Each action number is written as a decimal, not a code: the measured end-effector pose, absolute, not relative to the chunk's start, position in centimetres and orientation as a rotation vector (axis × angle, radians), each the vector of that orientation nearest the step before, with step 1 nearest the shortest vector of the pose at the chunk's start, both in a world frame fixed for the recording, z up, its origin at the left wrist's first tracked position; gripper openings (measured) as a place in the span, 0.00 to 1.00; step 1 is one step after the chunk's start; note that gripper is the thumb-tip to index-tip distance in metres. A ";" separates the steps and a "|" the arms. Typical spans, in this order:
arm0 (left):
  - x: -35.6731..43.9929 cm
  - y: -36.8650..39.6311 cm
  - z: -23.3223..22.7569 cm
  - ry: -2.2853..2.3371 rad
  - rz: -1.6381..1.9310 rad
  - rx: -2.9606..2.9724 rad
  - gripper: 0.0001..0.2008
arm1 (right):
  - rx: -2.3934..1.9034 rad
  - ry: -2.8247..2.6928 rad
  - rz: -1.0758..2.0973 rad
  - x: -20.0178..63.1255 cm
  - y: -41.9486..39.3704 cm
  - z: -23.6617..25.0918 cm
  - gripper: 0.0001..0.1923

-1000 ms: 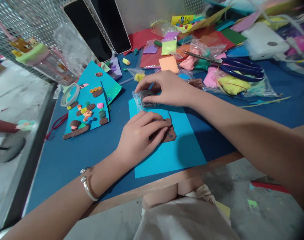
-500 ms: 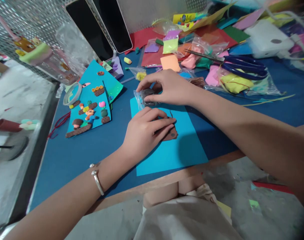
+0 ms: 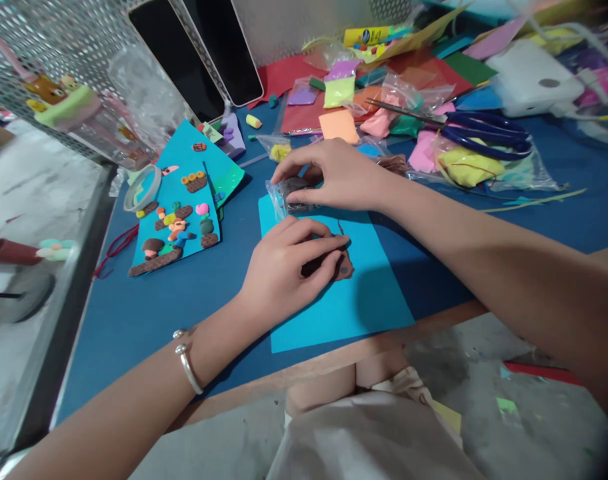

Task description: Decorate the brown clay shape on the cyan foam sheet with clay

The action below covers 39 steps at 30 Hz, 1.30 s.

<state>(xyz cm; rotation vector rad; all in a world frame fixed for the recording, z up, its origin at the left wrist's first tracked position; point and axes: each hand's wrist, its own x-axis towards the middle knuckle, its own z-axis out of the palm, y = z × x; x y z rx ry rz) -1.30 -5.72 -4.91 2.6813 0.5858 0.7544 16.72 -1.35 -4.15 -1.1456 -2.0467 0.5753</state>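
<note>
A light-blue sheet (image 3: 329, 320) lies on the dark blue tabletop. Upon it rests a flat brown clay piece (image 3: 345, 268) with darker spots, partly covered by my left hand (image 3: 289, 267). The left fingers are stretched out over this piece, their tips near its upper edge. A thin dark strand (image 3: 341, 228) runs up from there. At the sheet's top edge, my right hand (image 3: 334, 175) pinches a small clear bag of dark clay (image 3: 293, 193) between thumb and fingers. The bag's far side is partly hidden by those fingers.
To the left lies a blue card with clay figures (image 3: 177, 230), a clear round lid (image 3: 143, 188) on its edge. Blue-handled scissors (image 3: 484, 133) sit on bagged clay at the right. Two phones (image 3: 224, 50) lean at the back beside a lidded cup (image 3: 94, 123).
My left hand has drawn back slightly to the left, its thumb lower and more of the brown piece's edge showing. My right hand keeps its hold on the bag.
</note>
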 end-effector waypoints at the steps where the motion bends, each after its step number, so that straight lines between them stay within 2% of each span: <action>1: -1.4 -5.8 -4.9 0.582 0.746 2.693 0.10 | -1.162 -2.040 0.583 16.7 -1.4 -4.1 0.14; 16: -1.6 -5.9 -4.7 0.578 0.695 2.827 0.11 | -1.164 -2.039 0.584 16.7 -1.4 -4.1 0.14; 29: -1.7 -5.9 -4.4 0.479 0.639 3.010 0.09 | -1.133 -2.052 0.570 16.7 -1.4 -4.1 0.14; 39: -2.0 -6.1 -4.3 0.605 0.754 2.902 0.10 | -1.146 -2.077 0.574 16.9 -1.2 -4.6 0.15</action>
